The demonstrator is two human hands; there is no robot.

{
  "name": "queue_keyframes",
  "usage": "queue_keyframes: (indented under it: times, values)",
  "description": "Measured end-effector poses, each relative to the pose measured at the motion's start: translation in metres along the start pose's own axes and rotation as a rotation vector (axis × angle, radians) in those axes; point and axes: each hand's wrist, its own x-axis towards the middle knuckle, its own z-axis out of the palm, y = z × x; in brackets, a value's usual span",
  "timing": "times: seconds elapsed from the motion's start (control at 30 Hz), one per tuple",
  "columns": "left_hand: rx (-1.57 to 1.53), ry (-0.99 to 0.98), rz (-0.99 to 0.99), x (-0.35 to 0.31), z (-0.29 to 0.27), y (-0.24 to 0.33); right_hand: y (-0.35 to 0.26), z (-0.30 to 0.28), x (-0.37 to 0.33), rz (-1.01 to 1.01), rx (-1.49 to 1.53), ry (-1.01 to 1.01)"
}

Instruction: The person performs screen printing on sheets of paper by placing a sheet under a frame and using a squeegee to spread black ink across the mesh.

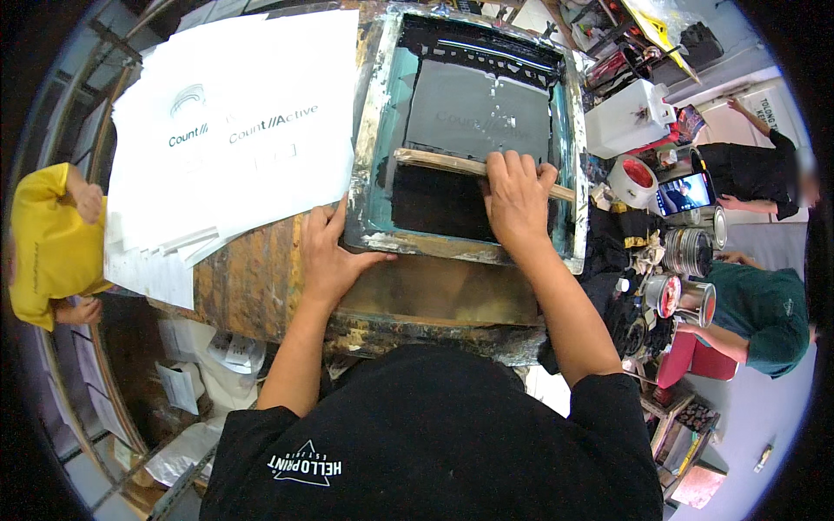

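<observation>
Left hand (326,258) is spreading thumb and fingers wide at the near left corner of the screen frame (434,247); cannot tell whether it is gripping. Right hand (519,204) is grasping, fingers curled, the wooden squeegee (443,162), which is spanning the frame's inside crosswise. Printed white sheets (261,74) are lying stacked to the left.

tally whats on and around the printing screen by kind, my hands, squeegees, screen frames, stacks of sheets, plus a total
Hands: 2 (left hand, right hand)
Squeegee: 1
Screen frame: 1
Stack of white sheets: 1
Total: 5
</observation>
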Motion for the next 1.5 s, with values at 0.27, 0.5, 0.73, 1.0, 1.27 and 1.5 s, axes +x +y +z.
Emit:
queue_keyframes:
  times: [0.27,0.5,0.73,1.0,1.27,1.5]
  values:
    - [-0.012,0.0,0.027,0.0,0.0,-0.002,-0.012,-0.019,-0.029,-0.034,0.009,-0.086]
    - [-0.055,0.006,0.035,0.002,-0.004,-0.002,-0.02,-0.047,-0.047,-0.042,0.092,-0.105]
    - [-0.661,0.187,-0.02,0.007,-0.015,0.029,-0.03,-0.102,-0.048,-0.015,0.045,0.027]
    - [-1.108,0.466,0.404,0.129,-0.025,0.041,0.013,-0.177,0.07,-0.076,-0.075,0.504]
    - [0.207,0.303,0.611,0.321,0.151,-0.053,0.02,-0.207,0.104,-0.029,0.013,0.475]
    - [0.299,0.053,0.529,0.342,0.162,-0.035,0.025,-0.212,0.101,0.005,0.097,0.422]
